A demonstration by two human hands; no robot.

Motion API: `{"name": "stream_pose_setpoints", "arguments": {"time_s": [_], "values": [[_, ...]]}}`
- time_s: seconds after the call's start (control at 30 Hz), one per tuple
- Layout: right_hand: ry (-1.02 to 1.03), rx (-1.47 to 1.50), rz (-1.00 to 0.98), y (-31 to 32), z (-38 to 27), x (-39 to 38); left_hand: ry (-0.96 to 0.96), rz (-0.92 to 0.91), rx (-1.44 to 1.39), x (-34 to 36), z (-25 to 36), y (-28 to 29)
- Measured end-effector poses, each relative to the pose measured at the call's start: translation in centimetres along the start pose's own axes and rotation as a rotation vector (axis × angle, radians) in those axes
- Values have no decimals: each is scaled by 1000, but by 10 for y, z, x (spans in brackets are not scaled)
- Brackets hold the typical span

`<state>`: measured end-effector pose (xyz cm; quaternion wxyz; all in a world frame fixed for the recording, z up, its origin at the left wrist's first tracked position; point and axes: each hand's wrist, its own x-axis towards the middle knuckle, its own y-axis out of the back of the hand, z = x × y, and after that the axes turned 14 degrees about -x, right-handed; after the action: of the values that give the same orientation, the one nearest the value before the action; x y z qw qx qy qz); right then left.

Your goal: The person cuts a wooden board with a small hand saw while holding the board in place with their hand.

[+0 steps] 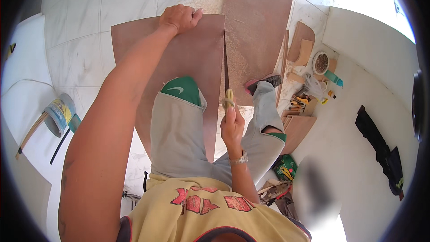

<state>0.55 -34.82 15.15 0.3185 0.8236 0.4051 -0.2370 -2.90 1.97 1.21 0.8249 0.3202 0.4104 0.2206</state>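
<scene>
R hand clasping saw by its handle, blade at R edge of brown board, L hand curled at board's far edge, can't tell if pinching it, 2nd board to R w/ sawdust.

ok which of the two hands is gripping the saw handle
The right hand, with a metallic band on its wrist, grips the saw's handle; the left hand, bare-wristed, rests at the far edge of the brown board.
</scene>
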Motion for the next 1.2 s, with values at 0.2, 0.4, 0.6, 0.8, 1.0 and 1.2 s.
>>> {"name": "stream_pose_setpoints", "arguments": {"time_s": [0.2, 0.4, 0.6, 0.8, 1.0, 1.2], "values": [[277, -151, 198, -29, -28, 191, -85, 13, -51, 16, 25, -9], [39, -97, 1, -11, 0, 29, -38, 16, -7, -2, -9, -6], [133, -101, 107, -24, -38, 169, -41, -38, -21, 10, 29, 5], [37, -45, -16, -16, -5, 63, -40, 9, 0, 0, -5, -5], [109, -114, 54, -19, -26, 122, -45, -16, 4, 3, 17, 6], [129, -41, 22, -26, -4, 110, -16, -25, -10, 2, 1, -4]]}}
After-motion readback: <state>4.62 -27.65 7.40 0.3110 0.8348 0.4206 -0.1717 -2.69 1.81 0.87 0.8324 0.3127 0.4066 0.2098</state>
